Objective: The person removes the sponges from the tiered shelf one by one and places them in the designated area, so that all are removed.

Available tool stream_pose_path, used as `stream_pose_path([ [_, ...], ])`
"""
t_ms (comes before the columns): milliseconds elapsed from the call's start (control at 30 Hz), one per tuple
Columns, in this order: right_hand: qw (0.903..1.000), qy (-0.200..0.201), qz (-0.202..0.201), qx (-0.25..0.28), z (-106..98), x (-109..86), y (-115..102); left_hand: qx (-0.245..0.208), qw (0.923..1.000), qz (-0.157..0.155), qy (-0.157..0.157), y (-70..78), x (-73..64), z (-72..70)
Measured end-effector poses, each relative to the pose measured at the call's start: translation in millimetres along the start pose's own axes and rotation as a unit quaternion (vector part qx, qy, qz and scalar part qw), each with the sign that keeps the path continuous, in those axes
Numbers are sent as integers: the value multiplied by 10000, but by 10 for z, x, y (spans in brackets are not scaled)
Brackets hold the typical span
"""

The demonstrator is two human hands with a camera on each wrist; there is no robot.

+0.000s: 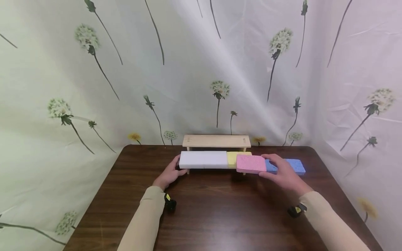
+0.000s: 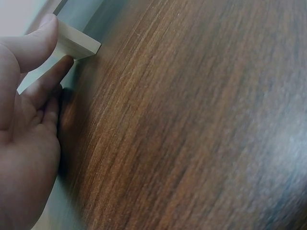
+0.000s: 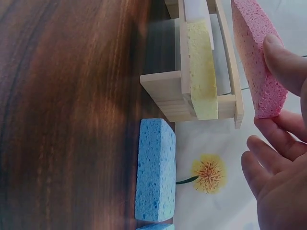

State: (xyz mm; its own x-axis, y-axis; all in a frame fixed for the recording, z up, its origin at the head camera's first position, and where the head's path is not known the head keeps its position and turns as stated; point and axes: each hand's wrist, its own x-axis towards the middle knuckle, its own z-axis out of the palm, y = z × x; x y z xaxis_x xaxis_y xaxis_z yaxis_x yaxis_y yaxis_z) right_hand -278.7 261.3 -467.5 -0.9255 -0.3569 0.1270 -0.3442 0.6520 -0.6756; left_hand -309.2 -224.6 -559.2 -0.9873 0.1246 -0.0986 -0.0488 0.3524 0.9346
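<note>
Right hand (image 1: 282,177) pinches a pink sponge (image 1: 250,164) by its right end between thumb and fingers, holding it in the air by the right end of a wooden rack (image 1: 216,141), apart from the yellow sponge (image 3: 204,72) resting there. Pitted all over, it should be light and slightly springy, hardly fragile and not slippery if dry; whether it is damp cannot be told. A gentle pinch on the narrow edges near one end ought to be enough, since a hard squeeze could dent it. Left hand (image 1: 169,173), fingers fairly straight, lies at the left end of the white blocks (image 1: 204,159); how firmly it presses them is unclear. Blue sponges (image 3: 157,170) lie on the brown table (image 1: 201,223), to the right of the rack.
</note>
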Motion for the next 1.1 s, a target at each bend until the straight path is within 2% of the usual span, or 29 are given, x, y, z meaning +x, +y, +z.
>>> stream_pose_path([
  [367, 10000, -44, -34, -31, -7, -180, 67, 7, 10000, -13, -22, -19, 11, -2],
  [567, 9998, -76, 180, -14, -4, -317, 109, 19, 10000, -10, -31, 0, 10, -13],
  [700, 9998, -43, 166, -142, 3, -383, 165, -12, 10000, -26, -18, 18, -1, -9],
  [1100, 9995, -162, 262, -111, 21, -497, 356, 59, 10000, 9, 8, 21, -5, -2],
])
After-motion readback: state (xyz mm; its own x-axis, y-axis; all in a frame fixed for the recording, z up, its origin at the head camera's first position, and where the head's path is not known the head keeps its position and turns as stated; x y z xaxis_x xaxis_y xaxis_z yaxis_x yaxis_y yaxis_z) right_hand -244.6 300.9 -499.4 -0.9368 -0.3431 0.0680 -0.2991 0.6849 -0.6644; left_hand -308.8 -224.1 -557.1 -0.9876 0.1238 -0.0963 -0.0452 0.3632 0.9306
